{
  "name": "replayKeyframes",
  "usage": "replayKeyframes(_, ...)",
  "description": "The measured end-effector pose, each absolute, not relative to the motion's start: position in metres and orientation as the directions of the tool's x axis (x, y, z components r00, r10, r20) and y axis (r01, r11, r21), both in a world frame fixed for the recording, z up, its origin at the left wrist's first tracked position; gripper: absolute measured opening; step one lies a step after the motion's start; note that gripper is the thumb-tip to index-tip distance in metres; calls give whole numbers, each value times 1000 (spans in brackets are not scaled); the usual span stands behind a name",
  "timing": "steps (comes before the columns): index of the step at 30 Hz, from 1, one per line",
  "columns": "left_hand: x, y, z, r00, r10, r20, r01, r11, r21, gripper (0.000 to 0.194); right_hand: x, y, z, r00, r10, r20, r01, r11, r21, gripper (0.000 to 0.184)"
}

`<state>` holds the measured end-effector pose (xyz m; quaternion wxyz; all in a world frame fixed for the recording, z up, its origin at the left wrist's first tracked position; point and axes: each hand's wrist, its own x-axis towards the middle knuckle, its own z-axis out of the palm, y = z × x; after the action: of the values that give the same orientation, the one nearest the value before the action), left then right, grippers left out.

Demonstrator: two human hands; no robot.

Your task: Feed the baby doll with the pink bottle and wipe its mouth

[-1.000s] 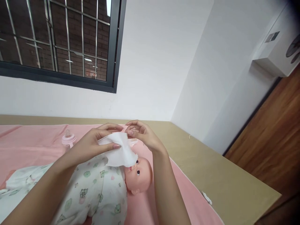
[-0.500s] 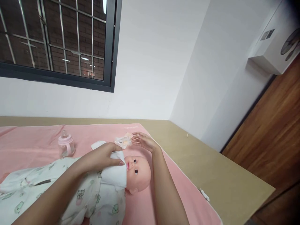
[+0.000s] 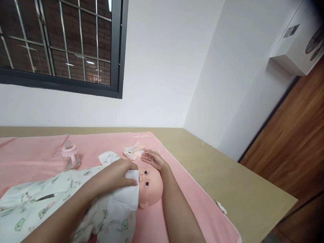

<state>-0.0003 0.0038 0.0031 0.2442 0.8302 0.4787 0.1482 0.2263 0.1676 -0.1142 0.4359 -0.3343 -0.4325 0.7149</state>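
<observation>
A baby doll (image 3: 151, 186) in a white suit printed with green bears lies on its back on a pink mat (image 3: 192, 202), head toward the right. My left hand (image 3: 115, 175) presses a white wipe (image 3: 129, 195) against the doll's mouth and chin, fingers closed on the cloth. My right hand (image 3: 153, 159) rests flat on the top of the doll's head, fingers stretched out. A small packet (image 3: 133, 152) lies on the mat just beyond my right hand.
A pink baby bottle (image 3: 71, 156) stands on the mat at the back left. A bit of white cloth (image 3: 108, 157) lies behind the doll. The mat covers a tan table (image 3: 243, 192) set against a white wall; a small white scrap (image 3: 221, 207) lies by the mat's right edge.
Both hands came down from above the doll. My left hand brought the wipe onto the doll's mouth. My right hand let go of the wipe and settled on the doll's head.
</observation>
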Motion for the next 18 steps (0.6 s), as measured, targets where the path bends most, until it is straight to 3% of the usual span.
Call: replayKeyframes(18,-2,5,5,453,889,70,783,-434,446,12,225,173,-118,-369,922,-115,-346,-251,-904,27)
